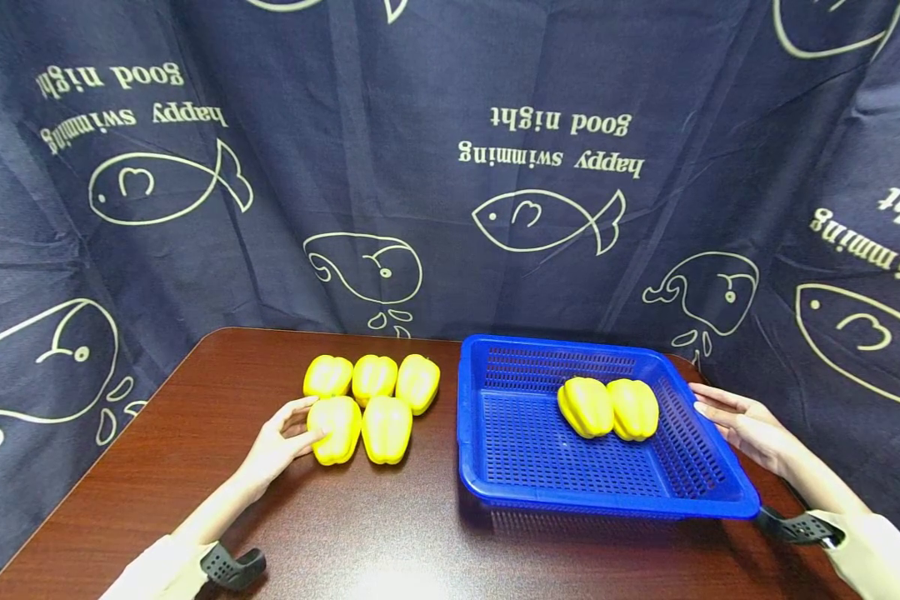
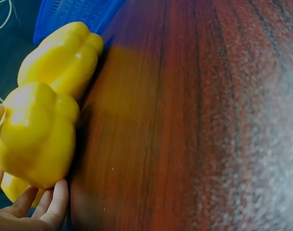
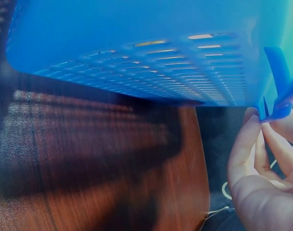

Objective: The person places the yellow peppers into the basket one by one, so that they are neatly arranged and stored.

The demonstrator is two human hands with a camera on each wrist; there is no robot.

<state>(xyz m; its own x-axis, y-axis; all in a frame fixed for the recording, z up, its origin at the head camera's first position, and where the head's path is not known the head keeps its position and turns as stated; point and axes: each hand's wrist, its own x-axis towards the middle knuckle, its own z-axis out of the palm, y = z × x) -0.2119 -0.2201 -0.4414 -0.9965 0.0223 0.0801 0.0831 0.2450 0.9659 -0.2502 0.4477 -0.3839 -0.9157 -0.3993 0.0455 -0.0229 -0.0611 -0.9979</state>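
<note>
Several yellow bell peppers stand in two rows on the table. My left hand (image 1: 283, 433) is at the near-left pepper (image 1: 335, 430), thumb and fingers spread around its side. In the left wrist view, fingertips (image 2: 59, 192) touch the lower end of this pepper (image 2: 38, 134). Beside it sits another near-row pepper (image 1: 387, 429). To the right is a blue plastic basket (image 1: 570, 496) with two peppers (image 1: 611, 408) in it. My right hand (image 1: 746, 429) holds the basket's right rim; the right wrist view has its fingers (image 3: 245, 139) pinching the rim from outside.
The brown wooden table (image 1: 247, 367) has its left edge running diagonally. A dark blue curtain (image 1: 420, 167) with fish prints hangs behind the table and at both sides. The basket reaches close to the table's back and right edges.
</note>
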